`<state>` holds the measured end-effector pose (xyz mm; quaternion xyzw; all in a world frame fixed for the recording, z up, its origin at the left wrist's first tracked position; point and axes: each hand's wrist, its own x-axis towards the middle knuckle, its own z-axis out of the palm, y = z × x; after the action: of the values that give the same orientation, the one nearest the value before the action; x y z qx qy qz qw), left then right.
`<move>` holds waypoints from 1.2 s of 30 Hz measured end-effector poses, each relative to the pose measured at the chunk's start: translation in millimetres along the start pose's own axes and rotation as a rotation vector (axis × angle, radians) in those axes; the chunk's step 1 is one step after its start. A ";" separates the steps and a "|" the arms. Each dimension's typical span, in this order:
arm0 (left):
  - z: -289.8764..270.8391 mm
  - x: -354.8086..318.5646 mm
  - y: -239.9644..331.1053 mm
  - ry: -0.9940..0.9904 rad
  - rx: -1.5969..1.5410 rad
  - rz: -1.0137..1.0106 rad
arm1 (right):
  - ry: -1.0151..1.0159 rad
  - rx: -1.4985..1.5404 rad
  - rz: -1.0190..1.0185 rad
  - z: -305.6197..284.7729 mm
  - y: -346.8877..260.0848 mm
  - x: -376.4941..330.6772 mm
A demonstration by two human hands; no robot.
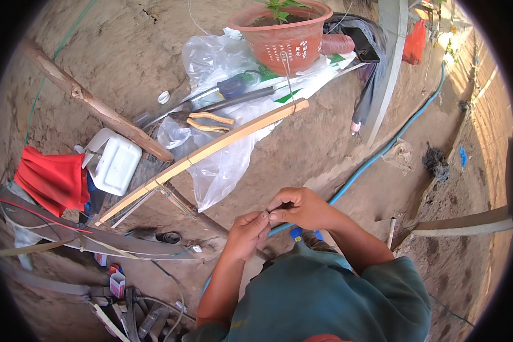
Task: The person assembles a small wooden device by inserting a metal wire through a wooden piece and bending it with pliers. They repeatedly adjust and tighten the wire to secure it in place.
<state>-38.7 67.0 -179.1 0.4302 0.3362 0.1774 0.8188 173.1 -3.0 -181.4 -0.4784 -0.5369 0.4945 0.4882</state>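
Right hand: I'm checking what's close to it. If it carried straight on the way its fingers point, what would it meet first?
The right hand points toward the person's left, so it would meet the left hand first; their fingertips already seem to touch, pinching something too small to identify.

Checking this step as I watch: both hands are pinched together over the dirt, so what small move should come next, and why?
Probably keep the left hand steady while the right hand works its fingertips. Both pinch something too small to identify, held off the ground, so easily dropped.

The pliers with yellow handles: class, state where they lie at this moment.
In the head view, the pliers lie on the clear plastic sheet left of centre, below the terracotta flowerpot and just above the long wooden strip.
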 end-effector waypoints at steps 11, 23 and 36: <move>50.4 41.2 16.7 0.042 0.216 0.181 | 0.351 0.533 -0.034 -17.6 5.7 1.1; 95.5 107.3 146.9 0.347 1.633 0.921 | 0.342 0.969 0.079 -88.3 3.5 41.7; 110.1 156.0 147.3 0.251 1.703 0.568 | 0.398 1.095 0.067 -92.1 6.4 71.7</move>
<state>149.5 176.5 -75.4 0.9345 0.3215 0.1097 0.1061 260.5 74.8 -181.0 -0.2567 -0.0854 0.6160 0.7399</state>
